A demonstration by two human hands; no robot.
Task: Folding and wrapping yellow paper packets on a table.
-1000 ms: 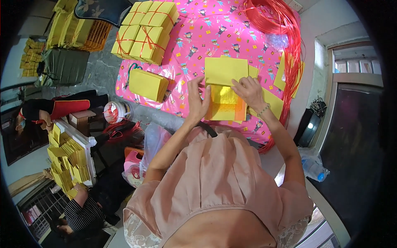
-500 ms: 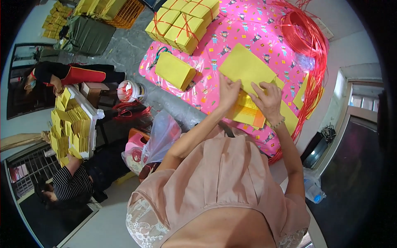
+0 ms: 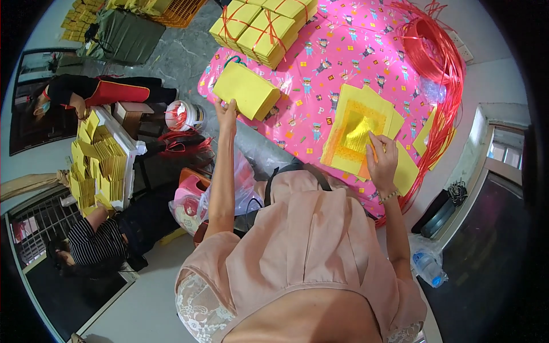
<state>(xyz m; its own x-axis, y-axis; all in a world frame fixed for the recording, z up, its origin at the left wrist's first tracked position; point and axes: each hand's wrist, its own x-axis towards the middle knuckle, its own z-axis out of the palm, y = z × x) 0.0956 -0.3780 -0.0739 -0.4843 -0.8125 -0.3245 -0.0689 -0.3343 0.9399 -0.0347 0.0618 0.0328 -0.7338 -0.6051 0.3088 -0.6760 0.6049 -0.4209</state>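
Observation:
My left hand (image 3: 227, 111) is at the near left corner of a thick stack of folded yellow paper (image 3: 246, 88), its thumb and fingers closed on the paper's edge. The stack lies near the table's left edge. On the right, my right hand (image 3: 382, 157), with a beaded bracelet at the wrist, has its bent fingers on the edge of a gold-foil sheet (image 3: 359, 130). That sheet has an orange border and lies on several yellow sheets (image 3: 392, 121). Part of its right side is hidden by my fingers.
The pink patterned cover (image 3: 309, 128) lies over the table. Tied yellow bundles (image 3: 266, 34) stand at the back, and a red cord coil (image 3: 426, 51) lies far right. At left, two people work by a white table with yellow paper (image 3: 103, 166); a bucket (image 3: 184, 116) stands nearby.
My left hand has moved left from the yellow sheet to the stack. The yellow sheet both hands held is gone from the pile, uncovering the gold-foil sheet; my right hand has moved slightly down.

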